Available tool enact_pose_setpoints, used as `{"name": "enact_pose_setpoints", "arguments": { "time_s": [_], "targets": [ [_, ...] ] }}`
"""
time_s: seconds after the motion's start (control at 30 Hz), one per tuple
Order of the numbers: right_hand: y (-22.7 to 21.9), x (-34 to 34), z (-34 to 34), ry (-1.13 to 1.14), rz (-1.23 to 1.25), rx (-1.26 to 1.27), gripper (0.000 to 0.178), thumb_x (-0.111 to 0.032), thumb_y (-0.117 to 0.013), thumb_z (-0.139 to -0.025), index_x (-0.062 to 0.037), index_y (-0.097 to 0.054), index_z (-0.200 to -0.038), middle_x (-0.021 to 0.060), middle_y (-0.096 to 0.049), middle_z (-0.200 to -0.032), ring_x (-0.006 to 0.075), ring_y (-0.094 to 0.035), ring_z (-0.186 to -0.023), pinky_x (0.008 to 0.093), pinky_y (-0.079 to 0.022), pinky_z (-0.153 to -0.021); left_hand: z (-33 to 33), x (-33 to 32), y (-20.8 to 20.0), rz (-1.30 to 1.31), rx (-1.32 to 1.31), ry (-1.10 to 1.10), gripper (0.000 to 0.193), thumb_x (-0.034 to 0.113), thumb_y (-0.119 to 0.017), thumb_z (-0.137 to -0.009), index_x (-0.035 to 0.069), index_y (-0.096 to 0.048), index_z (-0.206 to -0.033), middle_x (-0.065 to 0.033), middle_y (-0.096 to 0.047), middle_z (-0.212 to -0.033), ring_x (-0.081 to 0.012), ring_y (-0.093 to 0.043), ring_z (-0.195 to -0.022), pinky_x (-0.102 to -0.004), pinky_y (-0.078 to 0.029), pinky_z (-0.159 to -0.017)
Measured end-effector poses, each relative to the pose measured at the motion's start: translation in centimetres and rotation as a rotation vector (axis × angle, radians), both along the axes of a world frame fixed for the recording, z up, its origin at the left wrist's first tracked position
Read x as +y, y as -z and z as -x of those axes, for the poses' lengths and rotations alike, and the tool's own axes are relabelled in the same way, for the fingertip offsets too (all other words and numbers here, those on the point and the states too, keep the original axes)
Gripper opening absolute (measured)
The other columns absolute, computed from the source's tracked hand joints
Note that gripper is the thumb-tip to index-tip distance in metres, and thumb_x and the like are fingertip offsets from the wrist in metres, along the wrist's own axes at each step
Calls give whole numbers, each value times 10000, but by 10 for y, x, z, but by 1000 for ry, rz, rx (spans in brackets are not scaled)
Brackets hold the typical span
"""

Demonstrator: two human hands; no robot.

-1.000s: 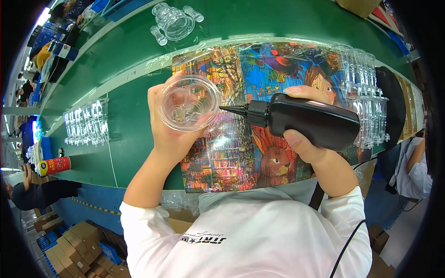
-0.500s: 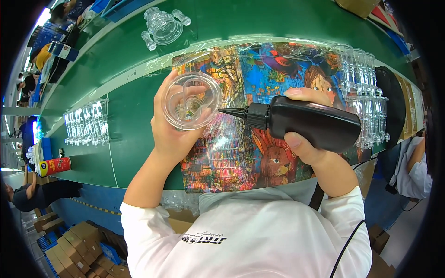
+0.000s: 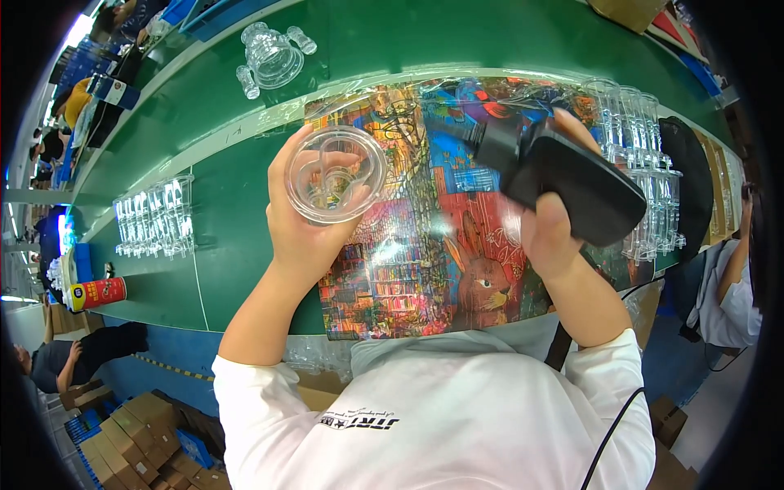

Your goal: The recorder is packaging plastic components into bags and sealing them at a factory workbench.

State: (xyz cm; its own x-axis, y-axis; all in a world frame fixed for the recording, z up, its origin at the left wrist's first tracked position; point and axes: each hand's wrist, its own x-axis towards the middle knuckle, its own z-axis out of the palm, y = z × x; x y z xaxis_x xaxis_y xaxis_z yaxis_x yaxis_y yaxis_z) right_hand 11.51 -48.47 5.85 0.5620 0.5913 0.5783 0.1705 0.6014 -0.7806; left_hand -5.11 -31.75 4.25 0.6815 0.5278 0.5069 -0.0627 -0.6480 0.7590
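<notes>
My left hand (image 3: 298, 237) is wrapped round a clear, round plastic piece (image 3: 336, 175) shaped like a cup, its wide circular rim facing up. Fingers show through its transparent wall. In my right hand (image 3: 554, 237) is a black squeeze bottle (image 3: 584, 189), gripped between thumb and fingers. Its pointed nozzle is smeared by motion and points up and left, apart from the clear piece. Both hands are above a glossy, colourfully illustrated mat (image 3: 400, 282) that lies on the green table (image 3: 229, 220).
Rows of clear plastic parts stand at the right (image 3: 653, 196) and at the left (image 3: 155, 216). A clear assembly with side knobs (image 3: 273, 59) sits at the far side. Near the left edge lies a red and yellow can (image 3: 102, 292). Cardboard boxes (image 3: 135, 441) are stacked on the floor; other people are around.
My right hand has tilted the bottle, swinging its nozzle up and away from the clear piece's rim. My left hand stays nearly still. The far clear assembly appears slightly further left.
</notes>
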Motion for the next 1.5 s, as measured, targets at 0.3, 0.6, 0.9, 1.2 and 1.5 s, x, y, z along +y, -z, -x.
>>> {"name": "enact_pose_setpoints", "arguments": {
  "time_s": [0.3,0.6,0.9,1.2,1.5],
  "targets": [
    [22,25,-11,47,746,-865,485,23,-584,-762,-242,-603,-1167,75,-513,-1012,190,-540,-842,319,-480,-761,4,11,1,289,-156,-27,700,21,-699,-740,-19,-328,-1332,-75,-518,-1031,-153,-540,-955,-290,-428,-871],
    [1,20,-1,57,366,-646,542,-116,-704,-715,-109,-539,-1231,92,-534,-1137,267,-539,-1028,354,-442,-864,2,1,-34,-81,-83,18,735,73,-796,-631,54,-444,-1276,-98,-560,-1039,-165,-562,-993,-309,-446,-877],
    [27,9,-5,-198,562,-67,552,-109,-745,-724,-33,-490,-1207,100,-552,-1166,208,-523,-1109,331,-424,-918,-57,1,-69,-434,-37,427,703,322,-786,-672,59,-481,-1248,-57,-514,-1237,-226,-541,-1080,-356,-427,-901],
    [25,21,-18,-61,307,180,410,-172,-688,-814,-8,-489,-1134,108,-602,-1053,199,-564,-1031,340,-431,-901,-50,305,-37,-273,544,-838,683,496,-581,-785,33,-460,-1273,-236,-547,-1199,-390,-529,-1101,-439,-418,-936],
    [25,16,-18,-91,391,81,422,-171,-696,-808,7,-498,-1135,102,-599,-1061,177,-557,-1022,312,-410,-909,-71,341,14,26,1056,-893,923,605,-589,-701,-50,-361,-1309,-257,-494,-1265,-356,-472,-1199,-403,-377,-983]
  ]
}}
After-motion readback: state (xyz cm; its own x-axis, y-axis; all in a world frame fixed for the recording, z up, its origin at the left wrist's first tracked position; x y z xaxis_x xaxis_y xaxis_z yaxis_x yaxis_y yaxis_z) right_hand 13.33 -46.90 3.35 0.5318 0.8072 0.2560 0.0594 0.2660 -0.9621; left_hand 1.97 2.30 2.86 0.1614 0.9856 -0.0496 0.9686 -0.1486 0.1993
